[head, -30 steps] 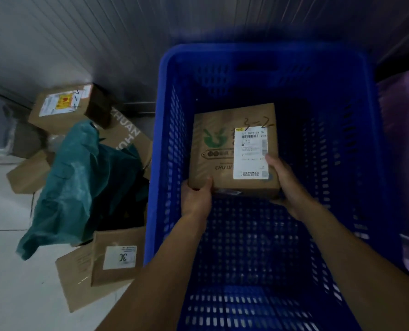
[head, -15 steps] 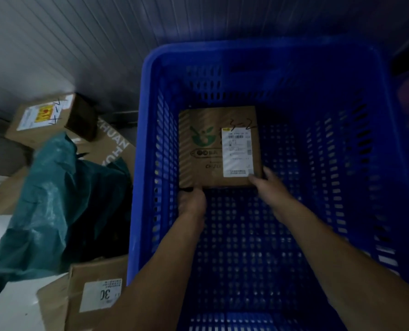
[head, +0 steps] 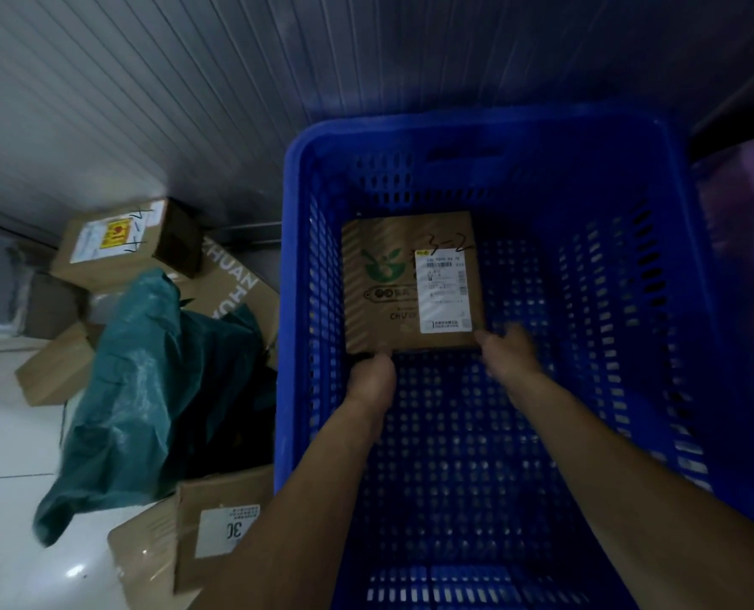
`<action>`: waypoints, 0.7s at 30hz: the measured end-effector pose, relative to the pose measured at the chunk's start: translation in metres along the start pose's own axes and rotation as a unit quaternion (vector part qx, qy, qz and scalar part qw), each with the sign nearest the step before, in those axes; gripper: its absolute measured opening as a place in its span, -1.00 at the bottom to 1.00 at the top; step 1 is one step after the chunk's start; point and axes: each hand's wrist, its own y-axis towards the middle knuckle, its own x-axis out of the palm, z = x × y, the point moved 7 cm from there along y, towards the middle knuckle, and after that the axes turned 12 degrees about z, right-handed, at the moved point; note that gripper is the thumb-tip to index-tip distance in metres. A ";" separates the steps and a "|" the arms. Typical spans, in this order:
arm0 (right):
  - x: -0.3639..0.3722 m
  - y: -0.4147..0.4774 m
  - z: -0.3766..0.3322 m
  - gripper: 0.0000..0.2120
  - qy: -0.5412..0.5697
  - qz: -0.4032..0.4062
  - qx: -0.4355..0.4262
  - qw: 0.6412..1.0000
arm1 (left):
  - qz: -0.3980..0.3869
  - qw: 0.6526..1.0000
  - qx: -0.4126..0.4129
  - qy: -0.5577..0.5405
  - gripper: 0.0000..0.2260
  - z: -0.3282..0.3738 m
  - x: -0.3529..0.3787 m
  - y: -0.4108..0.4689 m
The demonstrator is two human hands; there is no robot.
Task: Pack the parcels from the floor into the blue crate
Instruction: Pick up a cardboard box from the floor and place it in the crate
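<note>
While the cardboard parcel (head: 410, 281) lies mid-frame inside the blue crate (head: 296, 301), left hand (head: 370, 380) and blurred right hand (head: 509, 354) meet its near edge. Gripping? Can't tell. Stiff, light-looking; take opposite edges.

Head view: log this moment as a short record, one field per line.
crate: blue crate, one parcel inside
parcel in crate: brown cardboard box, lying at the far left of the crate floor, white label facing up
left hand: at the box's near edge, fingers hidden
right hand: at the box's near right corner, blurred, grip unclear
on floor: several cardboard parcels and a green bag, beside the crate's left wall
</note>
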 end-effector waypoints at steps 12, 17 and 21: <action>-0.057 -0.158 -0.087 -0.70 -0.145 0.019 -0.253 0.956 | -0.033 0.992 0.121 0.013 -0.55 0.042 -0.079 -0.160; -0.049 -0.235 -0.107 -0.42 -0.219 -0.115 -0.235 0.940 | 0.013 0.984 0.173 0.025 -0.73 0.027 -0.141 -0.222; -0.032 -0.285 -0.118 -0.29 -0.236 -0.137 -0.262 0.926 | 0.043 0.986 0.161 0.002 -0.74 0.000 -0.183 -0.241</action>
